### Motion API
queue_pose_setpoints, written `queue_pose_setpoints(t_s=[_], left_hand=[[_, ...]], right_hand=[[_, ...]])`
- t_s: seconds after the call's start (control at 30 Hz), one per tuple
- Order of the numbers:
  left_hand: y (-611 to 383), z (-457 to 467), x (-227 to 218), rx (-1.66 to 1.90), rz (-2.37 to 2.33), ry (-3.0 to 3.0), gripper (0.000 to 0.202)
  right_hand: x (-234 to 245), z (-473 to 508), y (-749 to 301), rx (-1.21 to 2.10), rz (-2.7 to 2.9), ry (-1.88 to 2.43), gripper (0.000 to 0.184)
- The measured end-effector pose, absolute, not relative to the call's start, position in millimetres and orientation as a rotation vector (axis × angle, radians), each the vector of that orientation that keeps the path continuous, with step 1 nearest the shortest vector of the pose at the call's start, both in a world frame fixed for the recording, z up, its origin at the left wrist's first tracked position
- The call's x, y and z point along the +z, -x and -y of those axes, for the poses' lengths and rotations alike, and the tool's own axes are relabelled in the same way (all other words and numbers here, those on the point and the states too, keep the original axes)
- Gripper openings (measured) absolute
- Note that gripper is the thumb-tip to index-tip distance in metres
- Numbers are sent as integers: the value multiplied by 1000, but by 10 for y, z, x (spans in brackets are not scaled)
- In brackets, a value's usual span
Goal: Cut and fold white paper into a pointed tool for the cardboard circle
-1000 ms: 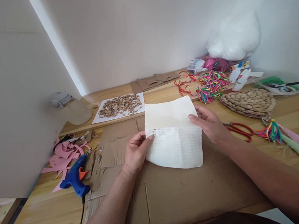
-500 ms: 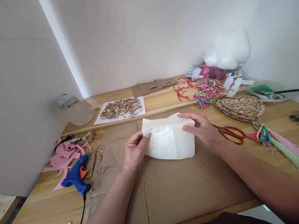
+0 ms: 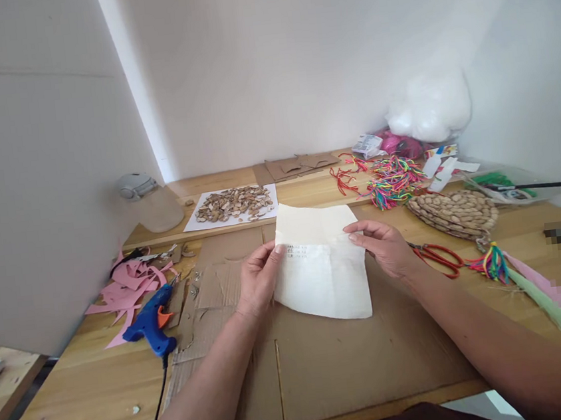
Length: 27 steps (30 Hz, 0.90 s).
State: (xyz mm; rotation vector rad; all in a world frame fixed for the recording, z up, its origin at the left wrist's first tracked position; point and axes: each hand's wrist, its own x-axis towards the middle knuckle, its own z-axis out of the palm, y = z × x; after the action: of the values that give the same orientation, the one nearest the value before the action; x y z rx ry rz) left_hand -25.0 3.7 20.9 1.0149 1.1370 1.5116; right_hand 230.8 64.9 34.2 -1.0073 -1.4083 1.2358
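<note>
A cream sheet of lined paper (image 3: 322,267) with a few small printed lines is held up over a flattened cardboard sheet (image 3: 326,359). My left hand (image 3: 258,279) pinches its left edge, thumb on the front. My right hand (image 3: 385,247) grips its right edge with fingers curled over it. The top part of the sheet leans back along a crease, away from me.
A blue glue gun (image 3: 150,320) and pink scraps (image 3: 130,282) lie left. Behind are wood chips on white paper (image 3: 234,205), cardboard pieces (image 3: 296,165) and coloured threads (image 3: 392,180). Right: a woven mat (image 3: 454,212), red scissors (image 3: 438,257), a tassel (image 3: 489,261), white stuffing (image 3: 430,107).
The paper was held open, then its top folded down towards me, and now it is opened upward again. Both hands stayed on its edges.
</note>
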Motion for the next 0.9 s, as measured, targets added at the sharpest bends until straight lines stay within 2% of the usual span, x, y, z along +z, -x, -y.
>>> queue_pose_setpoints(t_s=[0.2, 0.3, 0.4, 0.5, 0.63, 0.9], left_hand=[[372, -60, 359, 1613, -1158, -1082, 33], [440, -13, 486, 1512, -1028, -1105, 33], [446, 61, 582, 1297, -928, -1172, 33], [394, 125, 614, 1086, -868, -1300, 33], [355, 155, 595, 946, -823, -1507, 33], [432, 117, 552, 852, -950, -1701, 37]], right_hand=[[383, -642, -2374, 1144, 1395, 1031, 46], [646, -677, -2492, 935, 1361, 1078, 43], [1028, -630, -2532, 744, 1711, 1059, 35], [1306, -511, -2362, 840, 2170, 981, 35], [1337, -418, -1931, 1057, 2590, 787, 43], [1224, -570, -1600, 1278, 2828, 886, 39]])
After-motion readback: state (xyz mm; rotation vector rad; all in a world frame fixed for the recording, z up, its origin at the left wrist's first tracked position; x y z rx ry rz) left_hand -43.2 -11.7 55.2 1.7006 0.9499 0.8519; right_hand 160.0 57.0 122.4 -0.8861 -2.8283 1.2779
